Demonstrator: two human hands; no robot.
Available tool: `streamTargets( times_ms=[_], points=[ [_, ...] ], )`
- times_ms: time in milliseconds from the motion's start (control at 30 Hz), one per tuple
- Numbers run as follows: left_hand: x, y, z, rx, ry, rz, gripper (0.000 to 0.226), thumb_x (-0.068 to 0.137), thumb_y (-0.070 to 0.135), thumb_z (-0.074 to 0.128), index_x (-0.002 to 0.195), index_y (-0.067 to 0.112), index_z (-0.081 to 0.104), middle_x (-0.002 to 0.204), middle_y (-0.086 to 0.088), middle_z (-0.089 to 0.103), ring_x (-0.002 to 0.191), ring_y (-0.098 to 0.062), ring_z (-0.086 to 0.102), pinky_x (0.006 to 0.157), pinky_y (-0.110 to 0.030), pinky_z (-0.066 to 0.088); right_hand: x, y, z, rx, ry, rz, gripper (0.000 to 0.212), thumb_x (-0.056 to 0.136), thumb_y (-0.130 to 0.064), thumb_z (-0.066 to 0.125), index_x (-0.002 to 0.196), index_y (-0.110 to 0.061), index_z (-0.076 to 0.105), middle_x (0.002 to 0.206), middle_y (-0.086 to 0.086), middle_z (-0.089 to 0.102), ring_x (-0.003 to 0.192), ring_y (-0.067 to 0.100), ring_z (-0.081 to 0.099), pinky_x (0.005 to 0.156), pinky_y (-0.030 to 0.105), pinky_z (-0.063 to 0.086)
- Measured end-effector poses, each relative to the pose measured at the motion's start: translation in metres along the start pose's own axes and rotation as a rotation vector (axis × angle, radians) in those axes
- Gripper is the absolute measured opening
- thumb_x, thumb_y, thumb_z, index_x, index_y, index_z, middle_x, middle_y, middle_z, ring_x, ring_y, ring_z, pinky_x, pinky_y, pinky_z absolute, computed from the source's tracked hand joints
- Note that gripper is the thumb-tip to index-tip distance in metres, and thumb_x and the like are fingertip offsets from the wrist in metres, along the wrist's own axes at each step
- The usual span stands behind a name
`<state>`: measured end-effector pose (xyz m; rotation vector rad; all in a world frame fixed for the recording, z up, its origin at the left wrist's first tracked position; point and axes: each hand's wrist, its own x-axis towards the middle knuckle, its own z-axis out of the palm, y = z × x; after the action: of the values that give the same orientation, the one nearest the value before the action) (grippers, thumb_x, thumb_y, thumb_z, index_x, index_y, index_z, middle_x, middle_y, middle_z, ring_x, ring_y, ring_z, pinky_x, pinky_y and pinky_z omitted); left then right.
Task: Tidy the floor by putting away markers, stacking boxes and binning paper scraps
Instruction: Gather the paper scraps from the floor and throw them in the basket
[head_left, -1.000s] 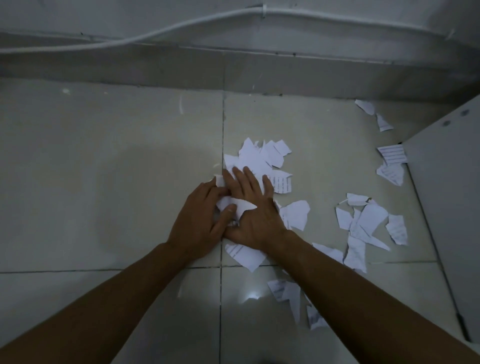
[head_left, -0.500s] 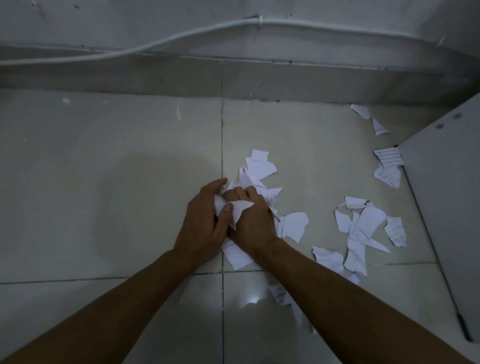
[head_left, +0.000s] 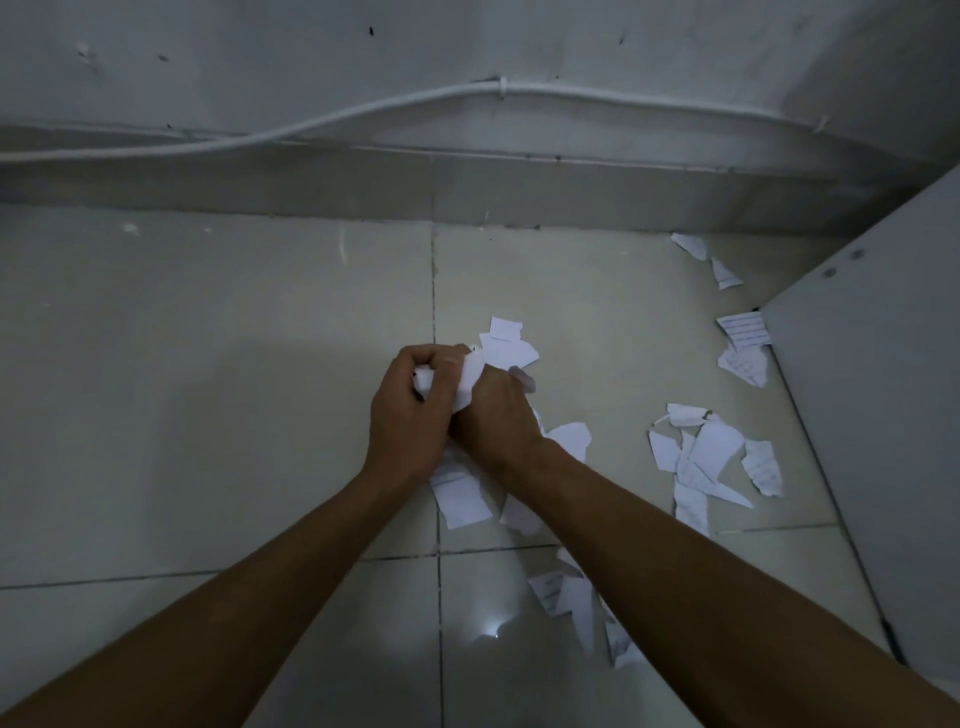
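With our left hand (head_left: 410, 410) and right hand (head_left: 496, 415) clenched together around a wad of paper scraps (head_left: 470, 382) above the floor (head_left: 208, 389), we should squeeze tight, then sweep in the loose pieces (head_left: 711, 457) lying to their right.

We see a dim, grey-toned scene with low contrast. A small bright glare spot (head_left: 488, 630) reflects off the glossy floor (head_left: 208, 389) near the bottom centre. A soft shadow darkens the tiles left of the hands. The wall cable (head_left: 363, 111) bows from wide-angle distortion, and fine detail looks soft.
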<state>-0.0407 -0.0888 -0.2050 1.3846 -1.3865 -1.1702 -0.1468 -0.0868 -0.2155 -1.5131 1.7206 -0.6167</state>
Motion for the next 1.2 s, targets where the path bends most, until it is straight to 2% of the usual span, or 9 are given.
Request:
streamTargets(
  times_ms=[267,367,500,600,700,800,967,1100,1200],
  points=[
    [0.023,0.059,-0.025,-0.142,0.159,0.028,0.013,0.098,0.032,0.055,0.105,0.024,0.063,0.098,0.014,0.067,0.089,0.004,0.063,0.072,-0.007,0.048,0.019,-0.075,-0.022,-0.077,0.234,-0.273,0.020,0.087,-0.025,0.053,0.094,-0.016,0.068,0.089,0.008,0.071,0.087,0.028,0.070,0.090,0.058,0.048],
    [0.029,0.077,-0.049,-0.165,0.214,0.061,0.016,0.097,0.031,0.057,0.104,0.020,0.064,0.098,0.012,0.069,0.088,0.005,0.064,0.073,-0.009,0.049,0.026,-0.106,-0.021,-0.068,0.215,-0.358,0.016,0.089,-0.014,0.054,0.082,-0.017,0.068,0.078,0.007,0.069,0.078,0.025,0.069,0.082,0.056,0.051],
    [0.028,0.099,-0.100,-0.180,0.314,0.073,0.016,0.096,0.031,0.058,0.102,0.017,0.064,0.095,0.010,0.070,0.085,0.003,0.064,0.071,-0.011,0.047,0.023,-0.166,-0.007,-0.083,0.174,-0.424,0.024,0.081,-0.030,0.040,0.062,-0.038,0.052,0.060,-0.012,0.058,0.066,0.012,0.064,0.088,0.058,0.046],
    [0.020,0.110,-0.149,-0.180,0.396,0.056,0.016,0.094,0.034,0.059,0.101,0.022,0.065,0.097,0.009,0.071,0.090,-0.003,0.066,0.076,-0.022,0.052,0.018,-0.215,0.012,-0.108,0.102,-0.528,0.035,0.077,-0.022,0.038,0.062,-0.052,0.051,0.045,-0.015,0.049,0.052,0.000,0.050,0.081,0.039,0.040],
    [0.005,0.119,-0.205,-0.186,0.493,0.056,0.015,0.093,0.038,0.058,0.099,0.026,0.065,0.099,0.008,0.072,0.095,-0.007,0.067,0.084,-0.033,0.056,0.015,-0.264,0.041,-0.255,0.038,-0.687,0.030,0.082,-0.024,0.032,0.066,-0.038,0.054,0.051,-0.013,0.047,0.056,0.001,0.046,0.080,0.035,0.027],
    [-0.016,0.128,-0.267,-0.238,0.675,0.082,0.027,0.097,0.040,0.050,0.091,0.017,0.063,0.092,0.006,0.070,0.087,-0.005,0.065,0.080,-0.026,0.051,0.012,-0.319,0.089,-0.418,0.058,-0.932,0.042,0.088,-0.030,0.026,0.102,-0.018,0.064,0.078,-0.003,0.062,0.070,0.018,0.064,0.068,0.032,0.032],
    [-0.068,0.145,-0.364,-0.366,0.925,0.039,0.067,0.084,0.074,0.032,0.090,0.018,0.069,0.098,-0.002,0.073,0.096,-0.013,0.067,0.098,-0.041,0.049,-0.028,-0.411,0.159,-0.316,0.009,-1.235,0.037,0.079,-0.024,0.033,0.098,-0.012,0.063,0.082,0.001,0.063,0.068,0.022,0.066,0.057,0.033,0.041],
    [-0.112,0.169,-0.424,-0.434,1.131,0.153,0.054,0.095,0.064,0.031,0.121,0.028,0.062,0.119,0.009,0.065,0.117,-0.012,0.060,0.108,-0.035,0.043,-0.074,-0.478,0.200,-0.223,-0.022,-1.422,0.030,0.078,-0.023,0.039,0.099,-0.015,0.058,0.087,0.000,0.064,0.075,0.021,0.067,0.062,0.033,0.044],
    [-0.153,0.190,-0.462,-0.387,1.264,0.208,0.043,0.102,0.055,0.028,0.094,0.034,0.065,0.098,0.015,0.069,0.102,-0.008,0.064,0.098,-0.031,0.048,-0.114,-0.521,0.227,-0.125,0.023,-1.520,0.013,0.084,-0.019,0.047,0.094,-0.016,0.056,0.080,0.001,0.061,0.066,0.024,0.064,0.057,0.031,0.033]
  ],
)
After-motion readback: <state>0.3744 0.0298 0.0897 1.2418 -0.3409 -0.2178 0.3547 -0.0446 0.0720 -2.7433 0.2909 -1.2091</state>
